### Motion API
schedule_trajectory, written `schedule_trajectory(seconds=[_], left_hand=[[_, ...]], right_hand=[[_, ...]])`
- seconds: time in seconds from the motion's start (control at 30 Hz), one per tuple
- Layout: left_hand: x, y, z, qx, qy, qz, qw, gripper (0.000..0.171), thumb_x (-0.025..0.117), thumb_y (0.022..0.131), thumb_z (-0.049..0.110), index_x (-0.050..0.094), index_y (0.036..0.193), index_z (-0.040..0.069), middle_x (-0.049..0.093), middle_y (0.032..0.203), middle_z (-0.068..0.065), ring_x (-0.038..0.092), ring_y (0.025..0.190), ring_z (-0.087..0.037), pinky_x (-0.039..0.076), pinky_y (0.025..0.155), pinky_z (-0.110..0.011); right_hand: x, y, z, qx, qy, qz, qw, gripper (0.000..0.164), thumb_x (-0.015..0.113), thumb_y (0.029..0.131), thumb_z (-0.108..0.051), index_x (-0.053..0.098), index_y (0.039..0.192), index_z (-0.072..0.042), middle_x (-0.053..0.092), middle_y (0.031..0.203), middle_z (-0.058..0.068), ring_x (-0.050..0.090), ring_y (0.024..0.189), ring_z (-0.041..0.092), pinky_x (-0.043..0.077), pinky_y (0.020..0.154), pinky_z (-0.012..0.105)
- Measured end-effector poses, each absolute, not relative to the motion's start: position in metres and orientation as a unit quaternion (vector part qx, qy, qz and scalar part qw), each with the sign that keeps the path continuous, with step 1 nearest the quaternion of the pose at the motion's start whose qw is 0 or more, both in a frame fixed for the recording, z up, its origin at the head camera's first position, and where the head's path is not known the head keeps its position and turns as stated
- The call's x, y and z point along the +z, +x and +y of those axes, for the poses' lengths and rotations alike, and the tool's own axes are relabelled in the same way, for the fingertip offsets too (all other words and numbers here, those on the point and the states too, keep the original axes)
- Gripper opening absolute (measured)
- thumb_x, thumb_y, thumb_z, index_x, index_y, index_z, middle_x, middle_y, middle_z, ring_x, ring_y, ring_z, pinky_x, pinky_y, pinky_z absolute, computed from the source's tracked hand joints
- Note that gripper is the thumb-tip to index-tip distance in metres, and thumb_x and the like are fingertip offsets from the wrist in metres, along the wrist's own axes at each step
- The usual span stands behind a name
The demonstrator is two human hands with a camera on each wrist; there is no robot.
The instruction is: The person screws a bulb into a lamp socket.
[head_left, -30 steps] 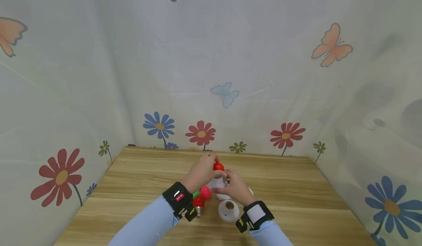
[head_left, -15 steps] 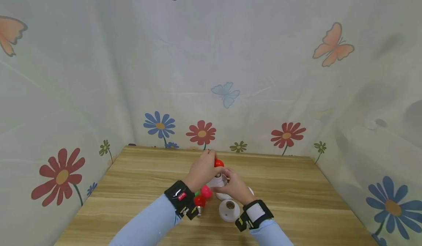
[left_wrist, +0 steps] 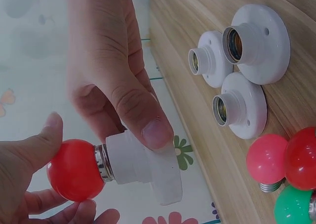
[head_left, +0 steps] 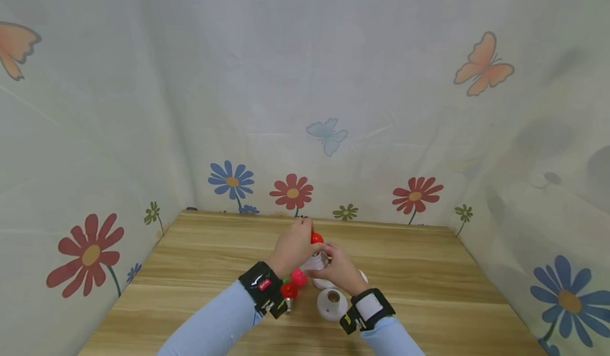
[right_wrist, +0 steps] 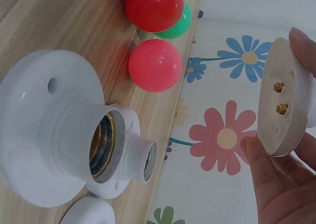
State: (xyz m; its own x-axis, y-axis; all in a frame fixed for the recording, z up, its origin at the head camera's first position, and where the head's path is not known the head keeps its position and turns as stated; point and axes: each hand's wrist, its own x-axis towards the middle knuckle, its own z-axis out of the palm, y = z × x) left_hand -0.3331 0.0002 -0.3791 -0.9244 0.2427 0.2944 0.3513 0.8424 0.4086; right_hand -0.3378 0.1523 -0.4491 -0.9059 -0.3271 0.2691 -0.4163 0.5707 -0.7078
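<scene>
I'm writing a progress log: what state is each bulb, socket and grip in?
Held red bulb: metal base partly exposed at a socket's mouth
Held socket: raised, underside uncovered
Left grip: holding bulb
Right grip: holding socket
Nearest socket: upright, empty
Rear left socket: upright, empty
Rear right socket: upright, empty
Loose red bulb: unmounted
Pink bulb: unmounted
Green bulb: unmounted

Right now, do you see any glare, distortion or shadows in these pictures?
Right wrist view: small glints on the pink bulb, and the nearest white socket looms large, probably being close; head view: soft grey patches on the curtain, shadow or print unclear; left wrist view: the held red bulb looks clear, the curtain pale.
</scene>
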Motion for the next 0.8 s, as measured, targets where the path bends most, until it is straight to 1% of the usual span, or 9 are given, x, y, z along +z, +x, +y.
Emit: schedule_trajectory(seconds=[0.13, 0.43, 0.67, 0.8], left_hand=[[-0.3805, -0.3338, 0.0004, -0.236, -0.158, -0.952, 0.113, 0.048, 0.079, 0.080, 0.032, 0.056, 0.114, 0.007, 0.058, 0.099, -0.007, 0.059, 0.081, -0.018, 0.058, 0.075, -0.030], [-0.3809, -0.3334, 0.0000, -0.248, -0.171, -0.949, 0.097, 0.043, 0.080, 0.080, 0.028, 0.057, 0.111, 0.009, 0.058, 0.102, -0.006, 0.058, 0.085, -0.017, 0.057, 0.077, -0.029], [-0.3748, -0.3304, 0.0001, -0.258, -0.195, -0.943, 0.072, 0.040, 0.078, 0.081, 0.017, 0.062, 0.117, 0.009, 0.063, 0.111, -0.008, 0.059, 0.094, -0.020, 0.056, 0.084, -0.032], [-0.3744, -0.3307, -0.0001, -0.258, -0.209, -0.941, 0.062, 0.040, 0.078, 0.081, 0.010, 0.064, 0.118, 0.009, 0.065, 0.112, -0.007, 0.059, 0.098, -0.020, 0.054, 0.089, -0.033]], right_hand=[[-0.4497, -0.3378, 0.1529, 0.417, 0.208, -0.883, 0.050, 0.059, 0.085, 0.072, -0.035, 0.064, 0.120, -0.010, 0.060, 0.111, 0.005, 0.057, 0.097, 0.021, 0.053, 0.084, 0.040], [-0.4520, -0.3385, 0.1541, 0.412, 0.210, -0.884, 0.060, 0.056, 0.085, 0.071, -0.036, 0.066, 0.116, -0.009, 0.061, 0.107, 0.004, 0.057, 0.093, 0.018, 0.051, 0.079, 0.035], [-0.4535, -0.3384, 0.1553, 0.420, 0.210, -0.881, 0.059, 0.057, 0.085, 0.072, -0.035, 0.064, 0.117, -0.008, 0.060, 0.107, 0.003, 0.057, 0.093, 0.018, 0.051, 0.081, 0.035], [-0.4557, -0.3384, 0.1556, 0.415, 0.214, -0.882, 0.064, 0.056, 0.085, 0.072, -0.033, 0.064, 0.117, -0.008, 0.060, 0.107, 0.003, 0.056, 0.094, 0.017, 0.051, 0.082, 0.034]])
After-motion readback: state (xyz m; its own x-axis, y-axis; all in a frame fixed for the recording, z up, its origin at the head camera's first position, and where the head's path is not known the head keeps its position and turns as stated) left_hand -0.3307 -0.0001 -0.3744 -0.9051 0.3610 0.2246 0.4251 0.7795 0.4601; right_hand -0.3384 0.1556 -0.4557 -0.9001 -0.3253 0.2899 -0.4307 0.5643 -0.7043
